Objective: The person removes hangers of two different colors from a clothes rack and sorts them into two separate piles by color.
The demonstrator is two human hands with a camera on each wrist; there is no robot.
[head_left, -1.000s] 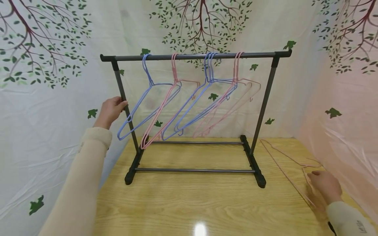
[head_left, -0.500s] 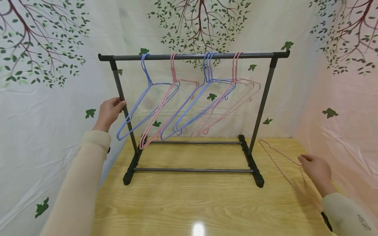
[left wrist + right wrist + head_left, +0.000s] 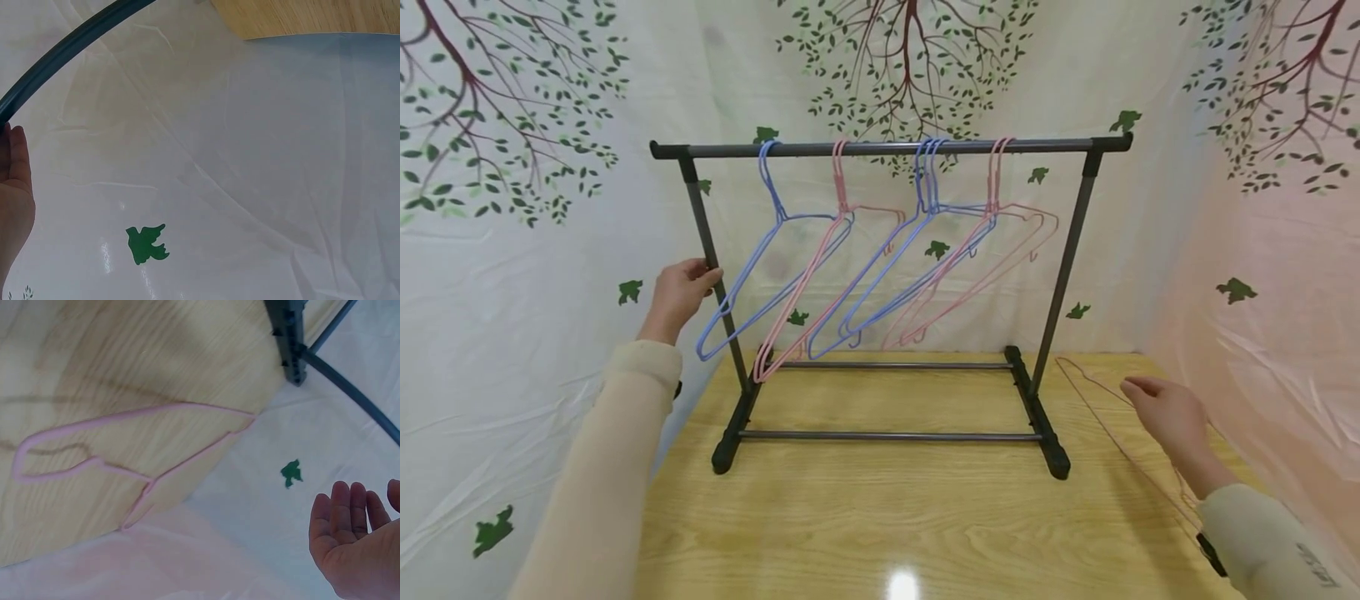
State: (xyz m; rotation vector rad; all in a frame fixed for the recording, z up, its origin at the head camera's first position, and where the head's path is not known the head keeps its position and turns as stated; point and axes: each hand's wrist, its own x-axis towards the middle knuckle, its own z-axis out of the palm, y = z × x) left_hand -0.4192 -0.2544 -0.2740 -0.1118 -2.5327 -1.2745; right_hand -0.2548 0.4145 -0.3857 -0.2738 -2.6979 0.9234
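My left hand (image 3: 679, 296) grips the left post (image 3: 703, 225) of a black clothes rack, thumb in front and fingers behind. The same hand (image 3: 15, 194) shows at the left edge of the left wrist view, against the dark post (image 3: 62, 53). A pink wire hanger (image 3: 112, 419) lies on the table, right of the rack. Over it, in the head view, my right hand (image 3: 1168, 417) is raised, hiding its hook end. From the right wrist view, the right hand (image 3: 350, 544) is plainly without anything in it, its fingers loosely bent.
Blue hangers (image 3: 775, 192) and pink hangers (image 3: 841, 192) hang in alternating groups from the rack's top bar (image 3: 880, 149). The rack's feet (image 3: 1052, 446) stand on the wooden table (image 3: 865, 508). Printed sheeting (image 3: 1262, 208) closes in the back and sides.
My right hand has risen and moved left from beside the hanger's hook end. The left hand has kept its grip on the post.
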